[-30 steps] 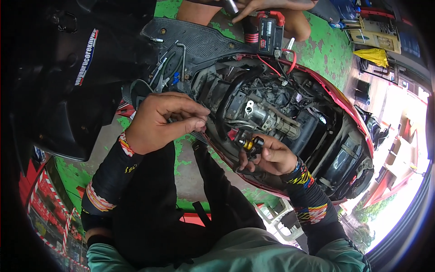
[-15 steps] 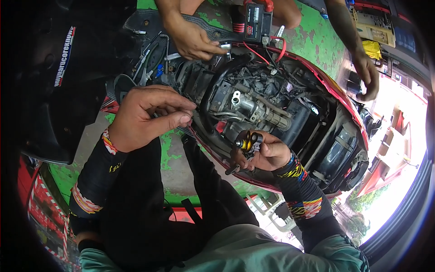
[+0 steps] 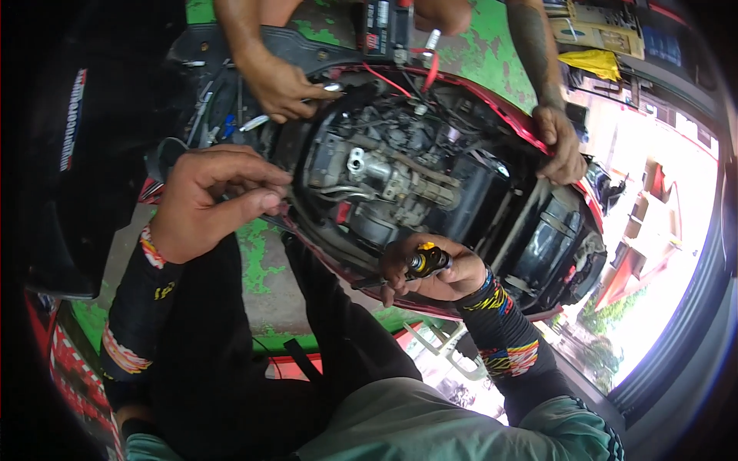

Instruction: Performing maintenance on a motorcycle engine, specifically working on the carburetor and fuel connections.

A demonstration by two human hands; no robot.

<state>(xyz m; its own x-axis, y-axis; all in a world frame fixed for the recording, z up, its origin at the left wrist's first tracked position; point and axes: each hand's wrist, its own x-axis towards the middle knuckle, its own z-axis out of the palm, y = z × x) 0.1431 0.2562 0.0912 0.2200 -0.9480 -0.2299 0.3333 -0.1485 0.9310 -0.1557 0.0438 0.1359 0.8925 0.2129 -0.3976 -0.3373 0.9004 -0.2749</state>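
Observation:
In my right hand (image 3: 453, 273) is a small black-and-yellow part that looks like a fuel injector (image 3: 427, 263), gripped between thumb and fingers above the near side of the motor scooter. A thin dark rod (image 3: 367, 283) sticks out beside these fingers. My left hand (image 3: 211, 200) is closed near the front rim of the scooter's opening, thumb close to the fingertips; whatever they pinch is hidden. Between my hands lies the exposed engine (image 3: 415, 180), with a bright metal fitting (image 3: 357, 161) showing round openings.
Across the scooter, a co-worker's hand (image 3: 284, 88) holds a shiny tool; the other hand (image 3: 561, 142) rests on the red body edge (image 3: 503, 115). A battery (image 3: 380, 34) with red cables stands at the far side. Loose tools (image 3: 204, 111) lie at the left.
The co-worker's hand at the far right has come down onto the scooter's edge. My right hand has turned the injector-like part. The whole scene has shifted left in view.

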